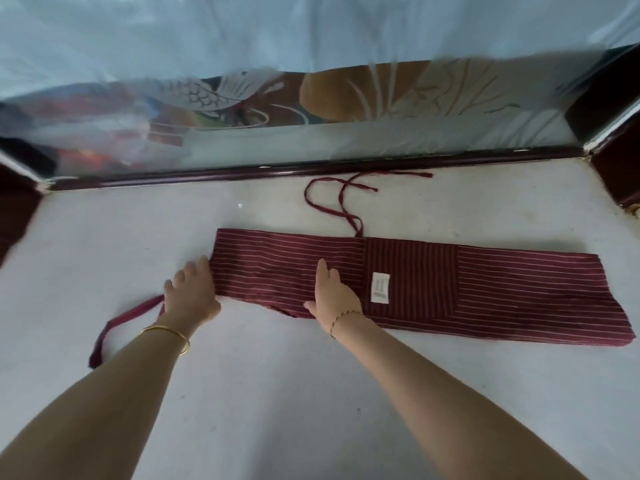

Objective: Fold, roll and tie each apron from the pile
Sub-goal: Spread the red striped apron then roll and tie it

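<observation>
On bench point(311, 393): folded striped apron point(485, 292) lies flat; L hand point(192, 294) spread at its left end, R hand point(332, 292) flat, pressing cloth.

One apron point(433, 282), two hands point(192, 292), two bracelets point(169, 336).

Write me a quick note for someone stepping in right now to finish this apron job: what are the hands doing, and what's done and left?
Left hand: open, flat at the left end of the striped maroon apron, beside the loose strap near that wrist.
Right hand: open, pressing flat on the apron, just left of the white label.
Apron: folded into a long narrow band lying across the white table; its tie strings trail loose toward the far edge.
Done: folding into a strip.
Left: roll the band up, probably from the left end, then tie it with the strings. No other aprons are in view.
</observation>
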### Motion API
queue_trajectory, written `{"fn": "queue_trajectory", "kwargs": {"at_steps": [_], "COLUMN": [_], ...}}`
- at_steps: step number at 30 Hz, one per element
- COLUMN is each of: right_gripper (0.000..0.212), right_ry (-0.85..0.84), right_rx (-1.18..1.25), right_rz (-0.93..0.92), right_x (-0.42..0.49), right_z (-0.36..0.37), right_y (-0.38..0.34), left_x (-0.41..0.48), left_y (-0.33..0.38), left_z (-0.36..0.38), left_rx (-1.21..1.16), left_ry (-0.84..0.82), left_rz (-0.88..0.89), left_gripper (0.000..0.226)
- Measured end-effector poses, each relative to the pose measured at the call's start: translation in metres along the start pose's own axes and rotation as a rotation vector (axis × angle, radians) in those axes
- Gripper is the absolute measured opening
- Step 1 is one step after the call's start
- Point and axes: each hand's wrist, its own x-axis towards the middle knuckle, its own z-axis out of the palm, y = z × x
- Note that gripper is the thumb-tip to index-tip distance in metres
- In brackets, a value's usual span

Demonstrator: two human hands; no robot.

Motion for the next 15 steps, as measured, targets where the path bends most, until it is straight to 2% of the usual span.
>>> {"fn": "queue_trajectory", "kwargs": {"at_steps": [3, 6, 9, 10, 12, 13, 15], "right_gripper": [0.098, 0.108, 0.117, 0.118, 0.12, 0.12, 0.116], "right_ry": [-0.055, -0.098, -0.143, -0.153, -0.171, -0.175, -0.165], "right_rx": [0.014, 0.023, 0.058, 0.06, 0.07, 0.074, 0.049], "right_rz": [0.099, 0.162, 0.21, 0.224, 0.252, 0.273, 0.298], "right_x": [0.012, 0.019, 0.023, 0.024, 0.025, 0.025, 0.022], "right_z": [0.007, 0.008, 0.003, 0.002, 0.001, 0.0, -0.001], "right_y": [-0.006, -0.009, -0.012, -0.014, -0.016, -0.018, -0.023], "left_x": [0.005, 0.014, 0.024, 0.026, 0.029, 0.028, 0.024], "left_y": [-0.017, -0.039, -0.052, -0.052, -0.051, -0.049, -0.048], "left_z": [0.002, 0.001, -0.014, -0.022, -0.038, -0.047, -0.061], "left_rx": [0.118, 0.064, 0.025, 0.0, -0.218, -0.414, -0.757], "left_ry": [0.075, 0.06, -0.125, -0.222, -0.418, -0.529, -0.706], "left_rz": [0.042, 0.075, 0.038, 0.013, -0.093, -0.18, -0.297], "left_gripper": [0.032, 0.014, 0.007, 0.011, 0.01, 0.005, 0.01]}}
